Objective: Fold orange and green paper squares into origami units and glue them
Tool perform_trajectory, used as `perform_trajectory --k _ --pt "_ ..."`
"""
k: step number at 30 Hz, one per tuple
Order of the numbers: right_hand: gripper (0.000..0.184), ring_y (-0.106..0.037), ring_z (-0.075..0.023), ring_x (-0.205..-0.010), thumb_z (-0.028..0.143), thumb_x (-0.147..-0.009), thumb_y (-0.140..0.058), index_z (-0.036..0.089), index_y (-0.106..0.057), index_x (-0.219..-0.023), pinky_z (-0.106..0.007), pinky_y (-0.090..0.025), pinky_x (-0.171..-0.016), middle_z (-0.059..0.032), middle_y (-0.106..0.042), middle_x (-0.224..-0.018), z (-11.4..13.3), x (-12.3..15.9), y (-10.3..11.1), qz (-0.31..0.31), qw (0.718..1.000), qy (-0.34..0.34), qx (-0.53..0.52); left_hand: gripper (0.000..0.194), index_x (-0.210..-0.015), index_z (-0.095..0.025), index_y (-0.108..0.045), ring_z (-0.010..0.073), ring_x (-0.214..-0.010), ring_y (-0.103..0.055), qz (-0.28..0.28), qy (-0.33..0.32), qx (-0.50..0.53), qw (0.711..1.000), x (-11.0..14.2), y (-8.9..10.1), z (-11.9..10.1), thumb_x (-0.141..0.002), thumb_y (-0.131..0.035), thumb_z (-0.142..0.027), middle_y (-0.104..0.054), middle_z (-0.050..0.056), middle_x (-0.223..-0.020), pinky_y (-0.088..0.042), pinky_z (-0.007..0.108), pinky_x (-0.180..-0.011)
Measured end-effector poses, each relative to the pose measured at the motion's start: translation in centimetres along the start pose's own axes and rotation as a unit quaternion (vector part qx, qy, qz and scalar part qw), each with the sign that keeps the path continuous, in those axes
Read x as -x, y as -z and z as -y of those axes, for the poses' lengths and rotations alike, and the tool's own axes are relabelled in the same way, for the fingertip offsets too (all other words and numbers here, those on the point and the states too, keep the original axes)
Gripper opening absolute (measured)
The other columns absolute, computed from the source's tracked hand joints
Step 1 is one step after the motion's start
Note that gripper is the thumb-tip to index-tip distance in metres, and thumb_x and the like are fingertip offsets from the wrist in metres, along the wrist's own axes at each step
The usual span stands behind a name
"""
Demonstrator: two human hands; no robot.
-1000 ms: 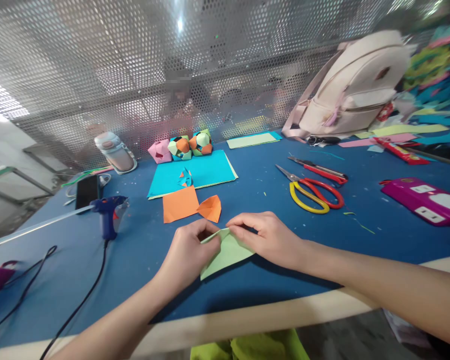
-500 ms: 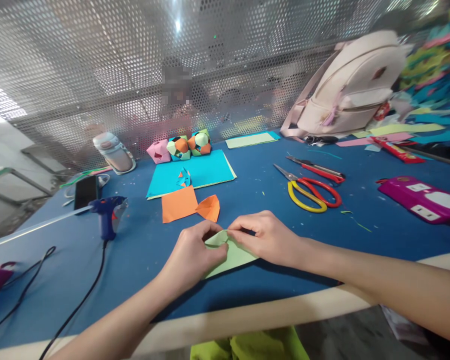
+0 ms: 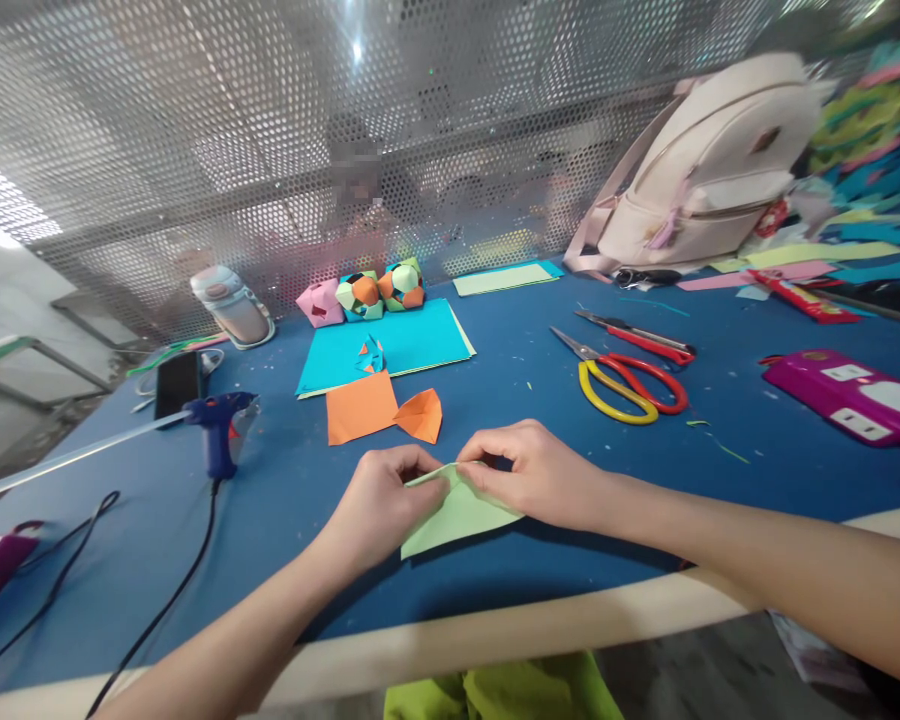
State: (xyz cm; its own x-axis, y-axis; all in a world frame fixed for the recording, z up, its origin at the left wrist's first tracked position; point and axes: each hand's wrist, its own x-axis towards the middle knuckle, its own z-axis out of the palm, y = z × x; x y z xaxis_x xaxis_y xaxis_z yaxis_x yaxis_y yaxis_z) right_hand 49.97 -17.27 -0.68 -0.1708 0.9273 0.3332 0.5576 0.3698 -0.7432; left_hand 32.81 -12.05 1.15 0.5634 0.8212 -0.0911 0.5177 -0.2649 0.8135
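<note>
A light green sheet of paper (image 3: 457, 522) is held over the near part of the blue table, its far edge folded over. My left hand (image 3: 386, 500) is closed on the left part of that fold, thumb on top. Pinching the same edge a little further right is my right hand (image 3: 532, 475), thumb against the forefinger. The fingertips underneath are hidden. Just beyond my hands lie a flat orange paper (image 3: 358, 410) and a folded orange paper piece (image 3: 421, 416). A small blue and orange folded piece (image 3: 371, 353) rests on blue sheets (image 3: 427, 335).
Scissors (image 3: 619, 385) and a utility knife (image 3: 637, 338) lie to the right, near a purple power strip (image 3: 847, 395). At left are a glue gun (image 3: 221, 430), a phone (image 3: 178, 385) and a bottle (image 3: 232, 308). Paper balls (image 3: 360, 295) and a backpack (image 3: 712, 175) stand at the back.
My left thumb slid right along the fold, then back left. My right hand keeps its pinch on the green paper. The view shifted slightly.
</note>
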Motion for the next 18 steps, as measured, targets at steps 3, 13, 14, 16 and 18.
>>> perform_trajectory --k 3,13,14,16,18 --pt "0.015 -0.05 -0.0079 -0.053 0.02 -0.082 -0.058 0.013 -0.069 -0.073 -0.019 -0.035 -0.049 0.0006 -0.062 -0.06 0.0 -0.1 -0.1 0.018 1.0 -0.015 -0.004 0.016 -0.058 -0.015 -0.062 0.0098 -0.053 -0.044 -0.003 -0.013 -0.014 1.0 0.0 -0.3 0.2 -0.07 -0.056 -0.024 -0.054 -0.002 -0.055 -0.032 0.02 -0.047" --pt "0.021 -0.06 -0.0119 -0.06 0.019 -0.086 -0.054 0.013 -0.071 -0.078 -0.021 -0.041 -0.056 -0.0031 -0.07 -0.068 -0.6 0.1 0.6 0.043 0.997 0.05 0.038 0.023 -0.071 -0.016 -0.07 0.0127 -0.058 -0.051 0.053 -0.057 -0.014 0.997 0.1 0.2 -0.1 -0.078 -0.051 -0.026 -0.064 0.001 -0.064 -0.037 0.022 -0.052" --pt "0.021 -0.058 -0.0109 -0.058 0.02 -0.086 -0.054 0.013 -0.072 -0.077 -0.02 -0.04 -0.053 -0.0019 -0.068 -0.065 -0.5 0.0 0.7 0.048 0.998 0.031 0.034 0.022 -0.071 -0.016 -0.07 0.0129 -0.059 -0.051 0.044 -0.06 -0.011 0.997 0.1 0.2 -0.1 -0.078 -0.051 -0.026 -0.064 0.001 -0.064 -0.037 0.022 -0.053" --pt "0.022 -0.054 -0.0089 -0.053 0.02 -0.085 -0.054 0.013 -0.071 -0.075 -0.019 -0.037 -0.049 0.0001 -0.065 -0.059 -0.3 -0.1 1.0 0.048 0.998 -0.008 0.028 0.022 -0.069 -0.016 -0.069 0.0131 -0.061 -0.052 0.023 -0.056 -0.002 0.998 0.0 0.3 0.0 -0.078 -0.052 -0.027 -0.063 0.001 -0.064 -0.038 0.022 -0.054" --pt "0.023 -0.051 -0.008 -0.051 0.021 -0.085 -0.053 0.012 -0.071 -0.074 -0.018 -0.035 -0.048 0.0007 -0.062 -0.056 -0.2 -0.2 1.2 0.044 0.998 -0.021 0.031 0.022 -0.069 -0.015 -0.068 0.0131 -0.06 -0.052 0.021 -0.04 0.007 0.999 -0.1 0.2 0.0 -0.078 -0.053 -0.029 -0.063 0.001 -0.064 -0.038 0.022 -0.053"
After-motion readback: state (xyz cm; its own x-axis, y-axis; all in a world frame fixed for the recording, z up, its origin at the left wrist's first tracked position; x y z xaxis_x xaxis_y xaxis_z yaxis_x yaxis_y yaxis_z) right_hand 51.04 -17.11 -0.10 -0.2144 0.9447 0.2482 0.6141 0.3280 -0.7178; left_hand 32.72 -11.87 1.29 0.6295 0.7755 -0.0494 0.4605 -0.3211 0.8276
